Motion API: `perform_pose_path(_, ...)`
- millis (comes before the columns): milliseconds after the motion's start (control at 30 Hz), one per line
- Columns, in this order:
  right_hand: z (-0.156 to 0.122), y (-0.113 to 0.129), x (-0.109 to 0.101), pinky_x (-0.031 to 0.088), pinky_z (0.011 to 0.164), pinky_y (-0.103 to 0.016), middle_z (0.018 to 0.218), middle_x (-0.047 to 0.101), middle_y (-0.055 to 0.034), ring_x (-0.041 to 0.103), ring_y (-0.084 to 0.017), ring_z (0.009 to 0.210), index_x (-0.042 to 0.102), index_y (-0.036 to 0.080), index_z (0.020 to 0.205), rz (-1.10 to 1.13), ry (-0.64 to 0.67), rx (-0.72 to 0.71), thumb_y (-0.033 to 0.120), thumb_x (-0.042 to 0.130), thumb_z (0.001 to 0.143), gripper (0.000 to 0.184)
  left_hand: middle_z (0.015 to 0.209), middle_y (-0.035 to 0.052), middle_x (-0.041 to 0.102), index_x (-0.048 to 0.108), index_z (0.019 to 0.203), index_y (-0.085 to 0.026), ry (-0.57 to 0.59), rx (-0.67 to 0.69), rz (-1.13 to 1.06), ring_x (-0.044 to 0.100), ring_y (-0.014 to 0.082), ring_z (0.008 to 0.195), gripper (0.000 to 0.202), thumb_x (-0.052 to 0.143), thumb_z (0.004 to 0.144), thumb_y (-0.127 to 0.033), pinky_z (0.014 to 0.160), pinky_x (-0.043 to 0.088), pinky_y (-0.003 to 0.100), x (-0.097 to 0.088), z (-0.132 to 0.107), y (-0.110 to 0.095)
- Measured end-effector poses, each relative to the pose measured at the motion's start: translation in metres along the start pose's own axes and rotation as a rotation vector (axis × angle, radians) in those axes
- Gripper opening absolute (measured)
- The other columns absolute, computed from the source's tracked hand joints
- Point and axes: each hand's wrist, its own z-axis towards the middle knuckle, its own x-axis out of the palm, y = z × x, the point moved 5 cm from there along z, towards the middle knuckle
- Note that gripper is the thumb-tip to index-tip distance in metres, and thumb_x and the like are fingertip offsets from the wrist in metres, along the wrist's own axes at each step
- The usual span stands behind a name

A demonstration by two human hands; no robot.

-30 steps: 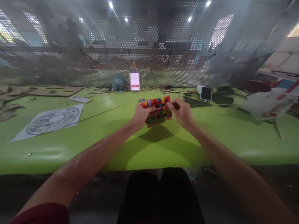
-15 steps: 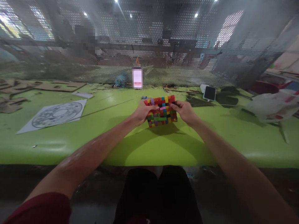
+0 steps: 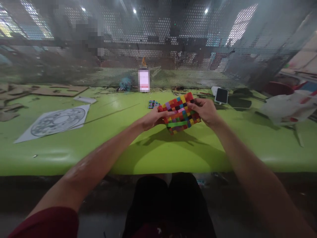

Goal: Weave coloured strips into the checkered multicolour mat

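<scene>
A multicoloured woven piece (image 3: 180, 115), made of crossed bright strips, is held tilted above the green table. My left hand (image 3: 153, 118) grips its left side, the thumb lying across the front face. At the upper right edge my right hand (image 3: 204, 110) pinches the weave between thumb and fingers. A light green strip (image 3: 177, 124) runs along the lower part of the face. Behind the piece, a small dark patterned item (image 3: 153, 104) with coloured spots lies on the table. The fingers behind the weave are hidden.
A printed ring drawing (image 3: 58, 121) and cardboard pieces (image 3: 56, 90) lie on the left. Against the mesh panel (image 3: 168, 56) stands a lit phone (image 3: 144, 80) beside blue tangled thread (image 3: 125, 84). Toward the right are another phone (image 3: 221, 95) and a white plastic bag (image 3: 288, 107).
The woven piece has moved right and slightly up, and its right side is raised more. Both hands moved with it, and more of the small patterned item behind shows.
</scene>
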Motion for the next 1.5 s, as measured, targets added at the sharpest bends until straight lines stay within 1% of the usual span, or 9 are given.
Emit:
perform_pose_path(100, 0.002, -0.003, -0.005, 0.061, 0.067, -0.039, 0.078, 0.073, -0.0046, 0.069, -0.023, 0.073, 0.074, 0.021, 0.079, 0.118, -0.029, 0.055, 0.058, 0.092, 0.061, 0.046, 0.110, 0.0156, 0.079, 0.076, 0.109, -0.019, 0.096, -0.055, 0.052, 0.077, 0.0294, 0.095, 0.052, 0.092, 0.068, -0.047, 0.088, 0.063, 0.044, -0.008, 0.004, 0.004)
perform_pose_path(233, 0.001, -0.010, 0.005, 0.066, 0.072, -0.043, 0.083, 0.076, -0.0058, 0.075, -0.025, 0.080, 0.073, 0.022, 0.085, 0.280, -0.076, 0.111, 0.052, 0.093, 0.062, 0.043, 0.114, 0.0171, 0.078, 0.075, 0.109, -0.021, -0.017, 0.044, -0.082, 0.072, 0.0362, 0.116, 0.055, 0.086, 0.070, -0.059, 0.098, 0.059, 0.049, -0.022, 0.004, -0.003)
perform_pose_path(433, -0.004, -0.017, 0.025, 0.068, 0.074, -0.046, 0.091, 0.078, -0.0070, 0.077, -0.028, 0.089, 0.073, 0.023, 0.091, 0.450, -0.089, 0.199, 0.051, 0.091, 0.066, 0.042, 0.116, 0.0162, 0.076, 0.071, 0.116, -0.019, 0.095, 0.040, -0.054, 0.074, 0.0332, 0.111, 0.068, 0.098, 0.053, -0.021, 0.101, 0.057, 0.050, -0.004, -0.001, -0.001)
perform_pose_path(567, -0.003, -0.017, 0.024, 0.064, 0.080, -0.046, 0.089, 0.077, -0.0073, 0.075, -0.027, 0.087, 0.074, 0.021, 0.089, 0.259, -0.070, 0.161, 0.052, 0.089, 0.068, 0.041, 0.103, 0.0131, 0.078, 0.072, 0.106, -0.016, -0.092, 0.081, -0.035, 0.075, 0.0293, 0.103, 0.059, 0.098, 0.052, -0.018, 0.097, 0.059, 0.048, -0.007, 0.007, 0.009)
perform_pose_path(767, -0.007, 0.011, -0.005, 0.054, 0.071, -0.037, 0.075, 0.063, -0.0020, 0.058, -0.019, 0.069, 0.063, 0.022, 0.081, -0.184, -0.402, -0.158, 0.045, 0.084, 0.076, 0.031, 0.092, 0.0096, 0.079, 0.075, 0.090, -0.017, -0.316, 0.091, -0.005, 0.074, 0.0274, 0.098, 0.038, 0.095, 0.060, -0.028, 0.096, 0.060, 0.048, -0.020, 0.016, 0.020)
perform_pose_path(967, -0.015, 0.026, 0.029, 0.054, 0.083, -0.041, 0.098, 0.068, -0.0072, 0.062, -0.023, 0.086, 0.077, 0.024, 0.104, -0.327, -0.065, -0.306, 0.034, 0.068, 0.092, 0.018, 0.093, 0.0085, 0.080, 0.074, 0.089, -0.018, -0.292, 0.076, -0.087, 0.075, 0.0279, 0.103, 0.030, 0.091, 0.065, -0.019, 0.101, 0.058, 0.048, -0.011, 0.011, 0.016)
perform_pose_path(1233, -0.014, 0.020, 0.031, 0.053, 0.077, -0.039, 0.094, 0.066, -0.0065, 0.060, -0.022, 0.083, 0.078, 0.025, 0.095, -0.265, -0.019, -0.324, 0.042, 0.070, 0.093, 0.019, 0.105, 0.0121, 0.080, 0.072, 0.101, -0.016, -0.287, -0.028, -0.197, 0.077, 0.0253, 0.099, 0.033, 0.086, 0.072, -0.012, 0.099, 0.060, 0.043, -0.014, 0.009, 0.021)
perform_pose_path(1400, -0.010, 0.012, 0.031, 0.050, 0.067, -0.034, 0.084, 0.065, -0.0029, 0.057, -0.017, 0.071, 0.070, 0.022, 0.087, -0.091, 0.044, -0.212, 0.053, 0.077, 0.084, 0.032, 0.104, 0.0127, 0.080, 0.072, 0.107, -0.016, -0.227, -0.065, -0.242, 0.078, 0.0274, 0.102, 0.036, 0.085, 0.074, -0.009, 0.098, 0.061, 0.043, -0.011, 0.008, 0.022)
perform_pose_path(1500, -0.010, 0.012, 0.032, 0.048, 0.064, -0.032, 0.076, 0.062, -0.0006, 0.055, -0.016, 0.067, 0.065, 0.022, 0.082, -0.024, 0.099, -0.133, 0.047, 0.079, 0.083, 0.028, 0.103, 0.0141, 0.081, 0.074, 0.107, -0.014, -0.186, -0.072, -0.259, 0.078, 0.0282, 0.102, 0.032, 0.082, 0.076, -0.007, 0.097, 0.062, 0.042, -0.007, 0.007, 0.020)
